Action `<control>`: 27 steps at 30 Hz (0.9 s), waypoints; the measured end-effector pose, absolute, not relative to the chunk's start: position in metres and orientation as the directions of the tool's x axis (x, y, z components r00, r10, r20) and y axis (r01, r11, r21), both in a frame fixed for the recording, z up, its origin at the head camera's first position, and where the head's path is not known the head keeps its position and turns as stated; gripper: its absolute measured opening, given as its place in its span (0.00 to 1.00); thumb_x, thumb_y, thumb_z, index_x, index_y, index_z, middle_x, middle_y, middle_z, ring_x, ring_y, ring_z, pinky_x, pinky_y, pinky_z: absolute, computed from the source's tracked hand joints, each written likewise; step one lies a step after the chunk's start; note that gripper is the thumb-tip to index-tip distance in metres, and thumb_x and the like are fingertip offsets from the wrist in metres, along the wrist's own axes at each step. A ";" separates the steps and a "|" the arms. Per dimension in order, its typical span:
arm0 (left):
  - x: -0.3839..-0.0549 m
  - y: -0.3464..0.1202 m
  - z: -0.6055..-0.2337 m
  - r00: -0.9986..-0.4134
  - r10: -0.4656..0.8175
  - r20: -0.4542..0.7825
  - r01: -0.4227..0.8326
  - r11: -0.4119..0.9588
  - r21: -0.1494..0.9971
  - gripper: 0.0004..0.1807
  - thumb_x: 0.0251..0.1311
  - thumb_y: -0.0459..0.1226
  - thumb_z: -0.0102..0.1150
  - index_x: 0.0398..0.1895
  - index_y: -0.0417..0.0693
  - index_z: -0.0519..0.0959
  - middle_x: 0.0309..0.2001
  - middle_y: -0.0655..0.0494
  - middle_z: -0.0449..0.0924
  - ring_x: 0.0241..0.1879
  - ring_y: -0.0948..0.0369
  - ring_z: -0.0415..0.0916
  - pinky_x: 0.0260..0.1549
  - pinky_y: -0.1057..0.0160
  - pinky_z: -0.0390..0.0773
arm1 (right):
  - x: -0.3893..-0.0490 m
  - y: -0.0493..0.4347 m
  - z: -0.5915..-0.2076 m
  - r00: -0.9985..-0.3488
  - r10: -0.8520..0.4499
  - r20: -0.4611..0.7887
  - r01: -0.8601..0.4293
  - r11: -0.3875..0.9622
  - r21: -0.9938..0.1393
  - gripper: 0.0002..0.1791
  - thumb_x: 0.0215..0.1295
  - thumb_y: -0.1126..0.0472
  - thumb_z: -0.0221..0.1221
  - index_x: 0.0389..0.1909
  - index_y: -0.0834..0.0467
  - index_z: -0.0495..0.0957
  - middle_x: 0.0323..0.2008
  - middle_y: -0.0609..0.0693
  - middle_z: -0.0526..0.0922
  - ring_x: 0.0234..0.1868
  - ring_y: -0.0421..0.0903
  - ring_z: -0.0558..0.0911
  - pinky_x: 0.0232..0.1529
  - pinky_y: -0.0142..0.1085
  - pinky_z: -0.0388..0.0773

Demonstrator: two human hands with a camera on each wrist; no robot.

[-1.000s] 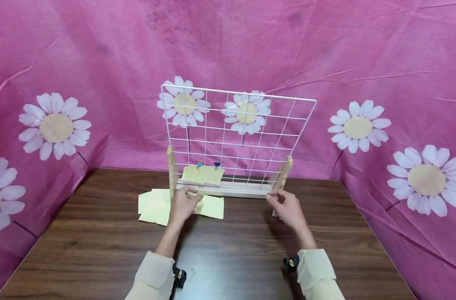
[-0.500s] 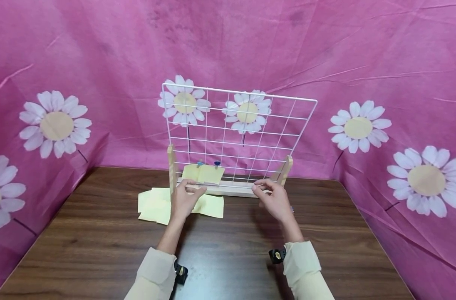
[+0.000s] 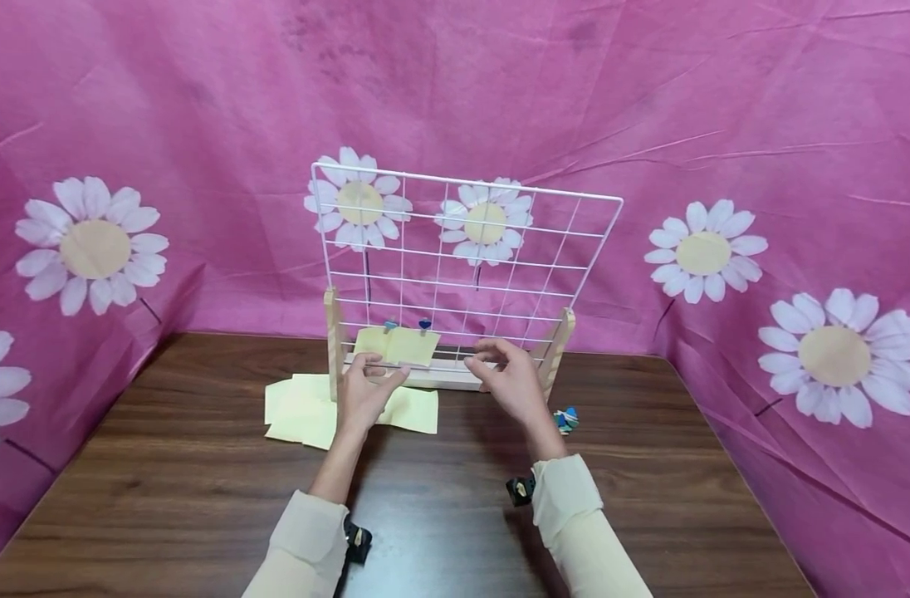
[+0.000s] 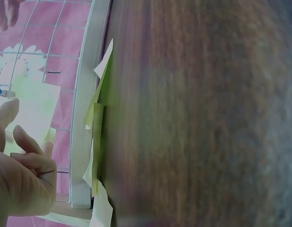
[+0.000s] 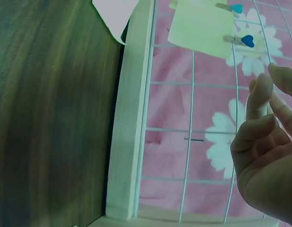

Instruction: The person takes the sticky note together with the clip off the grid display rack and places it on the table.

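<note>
Two yellow paper notes [image 3: 413, 345] hang low on a white wire grid [image 3: 455, 251], each under a small heart-topped clothespin, one light blue [image 5: 236, 8] and one dark blue [image 5: 248, 41]. My left hand [image 3: 363, 400] is in front of the notes, thumb and fingers apart and loosely bent, nothing visible between them. To the right of the notes, my right hand [image 3: 511, 384] is raised before the grid's lower part with bent fingers and no object seen in it. In the left wrist view, the left thumb and fingers overlap the hanging paper.
More yellow notes [image 3: 301, 413] lie on the brown wooden table [image 3: 440, 515], partly behind the left hand. Wooden side posts [image 3: 560, 353] and a pale base bar [image 3: 447, 378] support the grid. Several blue clothespins [image 3: 566, 420] lie in a small heap right of the stand.
My right hand has moved left from the heap of clothespins toward the hanging notes, leaving the heap in plain sight. The left hand has stayed nearly in place. The head view has shifted slightly.
</note>
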State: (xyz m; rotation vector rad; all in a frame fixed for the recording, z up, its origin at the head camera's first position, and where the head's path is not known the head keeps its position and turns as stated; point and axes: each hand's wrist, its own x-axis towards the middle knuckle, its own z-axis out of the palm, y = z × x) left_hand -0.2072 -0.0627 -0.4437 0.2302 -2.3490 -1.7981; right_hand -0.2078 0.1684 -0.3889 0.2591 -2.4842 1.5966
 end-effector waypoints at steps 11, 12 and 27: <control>-0.211 -0.057 -0.445 -0.971 -0.237 0.040 -0.022 0.254 0.967 0.29 0.58 0.41 0.72 0.60 0.40 0.75 0.50 0.37 0.82 0.37 0.47 0.83 0.20 0.61 0.81 | -0.226 0.139 -0.381 -0.953 -0.094 0.287 -0.299 0.426 -0.854 0.13 0.64 0.65 0.68 0.48 0.64 0.83 0.36 0.57 0.88 0.20 0.50 0.84 0.23 0.36 0.81; -0.211 -0.056 -0.446 -0.970 -0.238 0.038 -0.024 0.250 0.968 0.28 0.58 0.41 0.72 0.59 0.40 0.75 0.50 0.37 0.82 0.37 0.48 0.83 0.20 0.61 0.81 | -0.228 0.137 -0.381 -0.952 -0.099 0.288 -0.303 0.425 -0.853 0.13 0.64 0.65 0.68 0.48 0.64 0.83 0.36 0.57 0.88 0.21 0.51 0.84 0.24 0.37 0.81; -0.216 -0.058 -0.443 -0.969 -0.247 0.021 -0.054 0.292 0.955 0.25 0.62 0.44 0.68 0.58 0.40 0.76 0.47 0.42 0.85 0.47 0.45 0.81 0.46 0.49 0.77 | -0.243 0.111 -0.370 -0.924 -0.159 0.347 -0.378 0.496 -0.781 0.19 0.65 0.63 0.67 0.56 0.62 0.83 0.35 0.55 0.87 0.24 0.54 0.86 0.24 0.34 0.81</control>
